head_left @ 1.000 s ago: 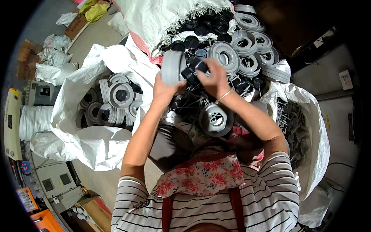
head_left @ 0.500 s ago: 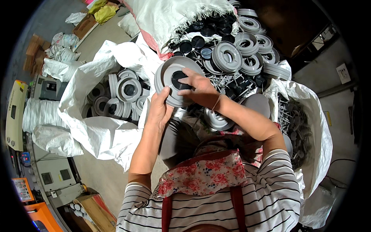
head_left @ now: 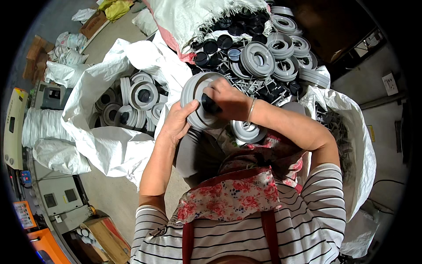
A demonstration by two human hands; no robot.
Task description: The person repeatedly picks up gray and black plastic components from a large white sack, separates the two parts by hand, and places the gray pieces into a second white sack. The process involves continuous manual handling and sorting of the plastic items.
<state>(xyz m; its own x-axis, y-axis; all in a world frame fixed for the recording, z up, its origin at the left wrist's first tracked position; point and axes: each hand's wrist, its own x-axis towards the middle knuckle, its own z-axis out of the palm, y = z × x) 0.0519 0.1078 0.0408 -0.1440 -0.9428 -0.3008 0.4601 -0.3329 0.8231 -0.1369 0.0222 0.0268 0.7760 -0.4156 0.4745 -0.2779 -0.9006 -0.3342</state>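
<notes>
My left hand (head_left: 178, 121) grips the near left edge of a grey ribbed plastic ring (head_left: 190, 94), thumb on its upper face. Over the ring's middle, my right hand (head_left: 228, 100) is closed on a black round plastic cap (head_left: 208, 104) seated in the hole; the fingers partly hide it. Below my right wrist lies another grey ring (head_left: 248, 132). Beyond my hands is a heap of similar grey rings (head_left: 258, 59), with black caps (head_left: 224, 42) and small grey stick-like pieces (head_left: 246, 83) beside them.
To the left, an open white woven sack (head_left: 94, 136) holds grey rings with black centres (head_left: 143, 96). Another open sack (head_left: 362, 145) stands at my right with small grey pieces inside. A white sack (head_left: 189, 22) spills black caps at the back. A wooden box (head_left: 105, 235) sits lower left.
The ring has shifted slightly right and tilted. My right hand has turned over the black cap, its fingers curling in and its elbow swinging outward. My left hand still grips the ring.
</notes>
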